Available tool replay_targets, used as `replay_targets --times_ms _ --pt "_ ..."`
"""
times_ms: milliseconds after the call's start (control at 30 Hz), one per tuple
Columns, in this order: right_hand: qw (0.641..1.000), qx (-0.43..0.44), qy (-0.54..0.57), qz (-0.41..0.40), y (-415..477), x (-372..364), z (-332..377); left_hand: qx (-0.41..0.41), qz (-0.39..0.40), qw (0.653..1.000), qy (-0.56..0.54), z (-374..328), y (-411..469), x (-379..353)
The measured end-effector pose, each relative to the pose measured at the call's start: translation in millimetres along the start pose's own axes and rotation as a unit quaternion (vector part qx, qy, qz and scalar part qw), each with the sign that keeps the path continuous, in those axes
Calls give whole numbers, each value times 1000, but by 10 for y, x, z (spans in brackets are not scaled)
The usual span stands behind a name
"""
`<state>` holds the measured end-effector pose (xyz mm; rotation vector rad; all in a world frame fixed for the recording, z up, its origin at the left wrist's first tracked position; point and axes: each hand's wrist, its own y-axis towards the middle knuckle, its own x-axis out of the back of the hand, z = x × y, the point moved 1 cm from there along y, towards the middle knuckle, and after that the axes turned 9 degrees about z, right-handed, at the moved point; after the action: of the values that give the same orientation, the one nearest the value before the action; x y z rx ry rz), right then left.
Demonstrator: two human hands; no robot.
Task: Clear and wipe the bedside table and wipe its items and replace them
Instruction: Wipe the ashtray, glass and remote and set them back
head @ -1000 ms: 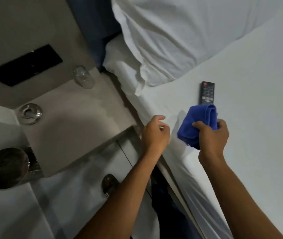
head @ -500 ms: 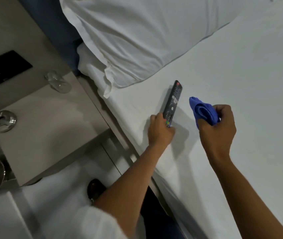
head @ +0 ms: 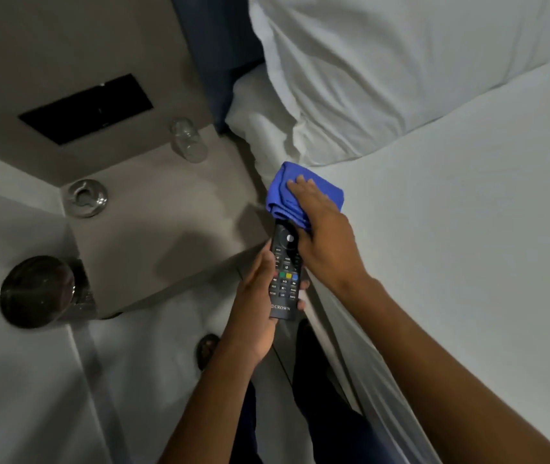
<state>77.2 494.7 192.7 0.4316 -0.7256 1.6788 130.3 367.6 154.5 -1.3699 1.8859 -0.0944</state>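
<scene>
My left hand (head: 255,298) grips a black remote control (head: 284,279) by its lower half, buttons facing up, in the gap between the bedside table and the bed. My right hand (head: 322,236) presses a folded blue cloth (head: 288,195) onto the top end of the remote, which the cloth hides. The grey bedside table (head: 166,236) lies to the left. An upturned clear glass (head: 188,142) stands at its back right corner, and a round glass ashtray (head: 86,197) sits at its back left corner.
A bed with a white sheet (head: 467,246) fills the right side, with a white pillow (head: 367,68) at its head. A black panel (head: 87,108) is set in the wall above the table. A round metal bin lid (head: 37,291) sits left of the table. A sandalled foot (head: 207,349) stands on the floor.
My left hand picked the remote up off the bed and brought it over the gap by the table. My right hand moved left and laid the cloth on the remote's top end.
</scene>
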Motion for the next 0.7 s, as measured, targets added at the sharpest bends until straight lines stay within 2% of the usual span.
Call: replay_targets --times_ms 200,367,567,633,700 --pt "995 37 61 65 -178 -734 695 -62 -126 983 -117 -365 -127 537" --pt "989 63 88 97 -370 -1146 1069 -40 -178 954 -238 -575 -295 1126" --pt "977 87 26 192 -473 -1534 1307 0 -159 947 -280 -720 -515 1862" --pt "969 89 20 232 -448 -1620 1348 -11 -177 943 -283 -711 -626 2111" --pt "968 80 30 235 -404 -1663 1372 -42 -193 937 -287 -728 -754 2342"
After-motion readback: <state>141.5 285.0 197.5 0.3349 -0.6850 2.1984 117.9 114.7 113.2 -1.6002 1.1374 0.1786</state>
